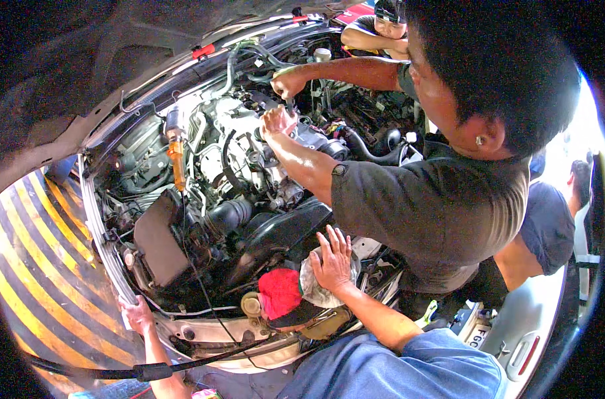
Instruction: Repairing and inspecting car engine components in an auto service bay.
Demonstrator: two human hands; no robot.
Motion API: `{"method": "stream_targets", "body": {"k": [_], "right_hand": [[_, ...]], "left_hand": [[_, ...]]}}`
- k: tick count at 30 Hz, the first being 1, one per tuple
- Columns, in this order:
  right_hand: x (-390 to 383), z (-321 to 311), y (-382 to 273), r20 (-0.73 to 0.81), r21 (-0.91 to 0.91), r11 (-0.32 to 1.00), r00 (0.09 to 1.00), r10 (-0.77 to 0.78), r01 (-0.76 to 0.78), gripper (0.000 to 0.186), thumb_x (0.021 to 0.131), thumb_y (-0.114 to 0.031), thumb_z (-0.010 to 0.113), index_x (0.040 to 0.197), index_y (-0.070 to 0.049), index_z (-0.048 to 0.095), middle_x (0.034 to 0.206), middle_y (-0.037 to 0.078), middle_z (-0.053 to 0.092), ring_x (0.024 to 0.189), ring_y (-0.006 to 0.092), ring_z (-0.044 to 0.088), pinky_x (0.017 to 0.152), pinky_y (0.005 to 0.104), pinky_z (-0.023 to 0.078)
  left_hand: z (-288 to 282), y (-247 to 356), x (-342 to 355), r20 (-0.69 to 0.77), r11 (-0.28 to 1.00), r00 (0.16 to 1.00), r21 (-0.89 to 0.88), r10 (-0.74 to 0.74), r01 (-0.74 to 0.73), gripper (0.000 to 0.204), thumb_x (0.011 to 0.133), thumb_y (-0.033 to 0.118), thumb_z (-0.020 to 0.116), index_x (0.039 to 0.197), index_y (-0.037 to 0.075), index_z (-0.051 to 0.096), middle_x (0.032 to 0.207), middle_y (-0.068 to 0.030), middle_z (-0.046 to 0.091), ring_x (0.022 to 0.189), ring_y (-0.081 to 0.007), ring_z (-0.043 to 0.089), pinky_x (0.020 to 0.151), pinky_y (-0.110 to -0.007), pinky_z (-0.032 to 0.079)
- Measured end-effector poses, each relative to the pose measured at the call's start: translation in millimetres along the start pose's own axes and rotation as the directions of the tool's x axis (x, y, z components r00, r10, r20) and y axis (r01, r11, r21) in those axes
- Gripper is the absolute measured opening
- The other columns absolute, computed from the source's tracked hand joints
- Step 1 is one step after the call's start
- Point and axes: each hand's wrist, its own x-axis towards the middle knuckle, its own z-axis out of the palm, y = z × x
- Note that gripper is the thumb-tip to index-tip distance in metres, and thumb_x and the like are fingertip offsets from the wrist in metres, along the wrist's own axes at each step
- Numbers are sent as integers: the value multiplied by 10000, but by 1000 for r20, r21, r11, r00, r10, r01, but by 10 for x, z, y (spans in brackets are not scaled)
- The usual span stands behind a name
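Observation:
My left hand (pixel 137 314) is curled on the pale edge of the car's engine bay (pixel 108 243) at lower left. My right hand (pixel 332 266) lies with fingers spread on a pale grey cloth (pixel 312 292), beside a red cloth (pixel 279 294) on the front of the bay. A co-worker in a dark shirt (pixel 428 206) leans over the engine (pixel 229 159), one hand (pixel 288 83) raised above the other (pixel 276 123) around what looks like a tool, mostly hidden. An orange work lamp (pixel 177 163) hangs over the engine, its black cord running down toward me.
The raised hood (pixel 50 80) arches over the upper left. Striped yellow and black floor (pixel 43 266) shows at left. Another person (pixel 389 26) rests on folded arms at the far side. More people (pixel 538 233) are at right, near a pale bumper (pixel 525 332).

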Motion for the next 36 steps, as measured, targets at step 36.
{"method": "stream_targets", "body": {"k": [36], "right_hand": [[-14, 25, 18, -15, -43, 999, 1000, -22, 22, 527, 967, -366, 592, 1398, -62, 572, 1544, 172, 453, 1466, 405, 341, 1244, 599, 174]], "left_hand": [[-62, 80, -29, 29, 997, 997, 12, -72, 72, 749, 891, 506, 629, 1483, 74, 474, 1338, -240, 650, 1174, -472, 646, 984, -550, 500]]}}
